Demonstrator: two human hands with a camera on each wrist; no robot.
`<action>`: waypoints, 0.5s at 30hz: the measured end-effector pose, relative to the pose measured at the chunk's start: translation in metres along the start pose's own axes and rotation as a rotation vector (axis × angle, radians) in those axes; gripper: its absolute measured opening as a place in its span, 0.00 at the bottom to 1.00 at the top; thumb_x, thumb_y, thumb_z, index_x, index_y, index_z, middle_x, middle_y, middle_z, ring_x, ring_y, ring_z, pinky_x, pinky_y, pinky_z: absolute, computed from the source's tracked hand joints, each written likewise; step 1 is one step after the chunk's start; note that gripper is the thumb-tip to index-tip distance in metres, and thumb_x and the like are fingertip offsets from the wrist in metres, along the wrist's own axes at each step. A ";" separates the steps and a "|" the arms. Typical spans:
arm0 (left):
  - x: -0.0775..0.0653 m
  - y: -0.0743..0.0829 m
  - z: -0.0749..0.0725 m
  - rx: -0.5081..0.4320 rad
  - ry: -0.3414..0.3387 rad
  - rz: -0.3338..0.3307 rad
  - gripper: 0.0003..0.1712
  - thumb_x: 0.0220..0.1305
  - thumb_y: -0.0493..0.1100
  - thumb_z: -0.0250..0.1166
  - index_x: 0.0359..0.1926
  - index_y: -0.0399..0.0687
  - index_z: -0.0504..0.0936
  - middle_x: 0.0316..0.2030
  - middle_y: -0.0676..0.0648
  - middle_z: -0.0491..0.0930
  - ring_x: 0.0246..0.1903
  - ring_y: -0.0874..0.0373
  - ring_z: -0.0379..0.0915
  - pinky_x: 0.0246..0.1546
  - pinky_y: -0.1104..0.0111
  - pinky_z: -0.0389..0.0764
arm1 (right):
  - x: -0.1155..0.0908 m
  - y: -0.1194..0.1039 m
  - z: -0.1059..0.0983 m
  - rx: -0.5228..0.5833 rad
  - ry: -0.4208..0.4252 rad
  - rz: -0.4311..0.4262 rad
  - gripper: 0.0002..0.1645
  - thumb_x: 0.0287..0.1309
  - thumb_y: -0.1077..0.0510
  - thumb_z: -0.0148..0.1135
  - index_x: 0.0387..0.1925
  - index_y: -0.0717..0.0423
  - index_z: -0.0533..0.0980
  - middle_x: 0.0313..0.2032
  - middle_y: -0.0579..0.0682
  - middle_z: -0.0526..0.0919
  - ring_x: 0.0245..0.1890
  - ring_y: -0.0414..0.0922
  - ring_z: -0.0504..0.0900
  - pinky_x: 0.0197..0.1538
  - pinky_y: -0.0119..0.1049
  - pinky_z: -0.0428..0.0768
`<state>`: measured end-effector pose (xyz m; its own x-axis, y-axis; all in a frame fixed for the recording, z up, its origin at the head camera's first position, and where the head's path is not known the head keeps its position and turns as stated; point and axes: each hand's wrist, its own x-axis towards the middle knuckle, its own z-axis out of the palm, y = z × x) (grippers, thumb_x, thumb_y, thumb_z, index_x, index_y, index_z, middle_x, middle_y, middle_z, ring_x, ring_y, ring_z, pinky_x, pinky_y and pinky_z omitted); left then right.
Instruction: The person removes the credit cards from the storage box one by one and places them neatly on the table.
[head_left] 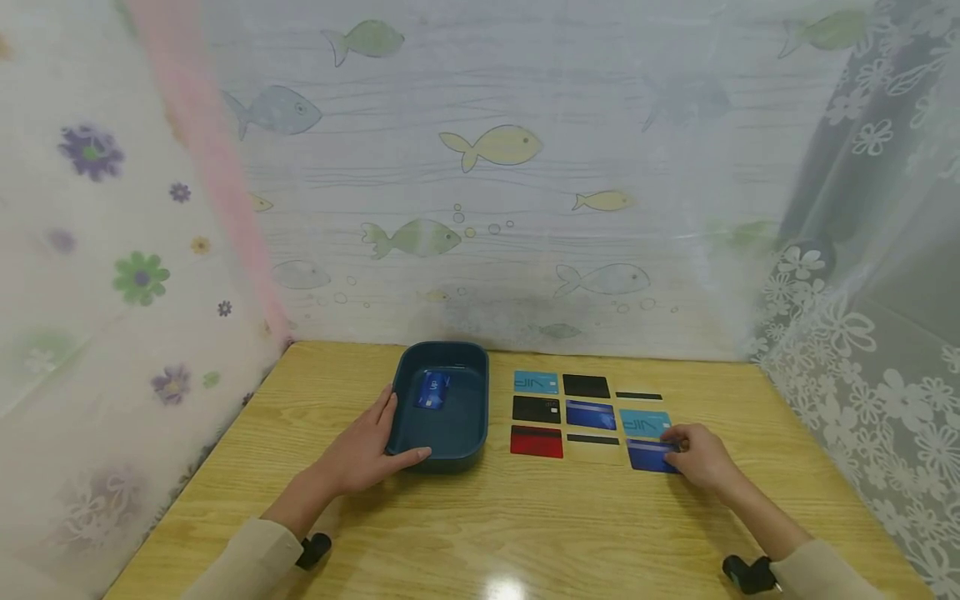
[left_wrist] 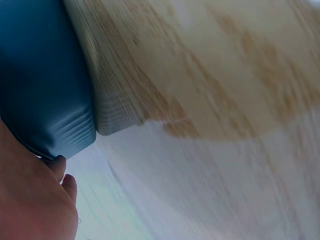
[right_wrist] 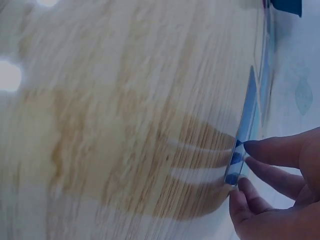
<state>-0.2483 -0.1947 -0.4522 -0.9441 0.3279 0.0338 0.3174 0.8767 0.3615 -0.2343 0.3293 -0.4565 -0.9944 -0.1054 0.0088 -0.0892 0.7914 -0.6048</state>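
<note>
A dark blue rectangular tray stands on the table with a blue card lying inside it. My left hand rests against the tray's left side, fingers stretched along the wall and thumb at the near rim. To the right, my right hand pinches the right end of a blue striped card. Fingertips and thumb meet at that card's edge in the right wrist view, low over the table. Just behind it lies a light blue card with large lettering.
Other cards lie in rows between tray and right hand: a light blue one, black ones, a red one, a blue one and cream ones with dark stripes. A patterned curtain hangs behind the wooden table.
</note>
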 end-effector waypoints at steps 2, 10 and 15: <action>0.000 0.000 0.000 -0.004 0.000 -0.001 0.71 0.59 0.85 0.52 0.81 0.36 0.41 0.81 0.38 0.36 0.78 0.37 0.43 0.73 0.41 0.57 | 0.001 0.001 0.001 -0.013 0.007 -0.010 0.15 0.59 0.71 0.64 0.48 0.77 0.79 0.48 0.74 0.80 0.50 0.71 0.79 0.49 0.61 0.80; -0.001 0.000 0.000 -0.010 -0.001 -0.009 0.72 0.58 0.85 0.52 0.81 0.37 0.41 0.82 0.39 0.36 0.79 0.37 0.42 0.73 0.41 0.57 | 0.003 0.003 0.002 -0.014 0.008 0.003 0.15 0.60 0.72 0.63 0.48 0.76 0.80 0.49 0.74 0.80 0.51 0.71 0.78 0.51 0.61 0.80; -0.001 0.000 0.000 -0.011 0.003 -0.006 0.72 0.59 0.85 0.52 0.81 0.36 0.42 0.82 0.38 0.36 0.78 0.37 0.43 0.72 0.40 0.57 | 0.001 0.001 0.000 -0.006 0.008 0.005 0.16 0.60 0.71 0.62 0.49 0.76 0.79 0.49 0.75 0.80 0.52 0.72 0.78 0.52 0.61 0.80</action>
<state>-0.2476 -0.1950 -0.4525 -0.9462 0.3217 0.0348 0.3110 0.8745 0.3723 -0.2351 0.3302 -0.4576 -0.9952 -0.0970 0.0119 -0.0847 0.7956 -0.5999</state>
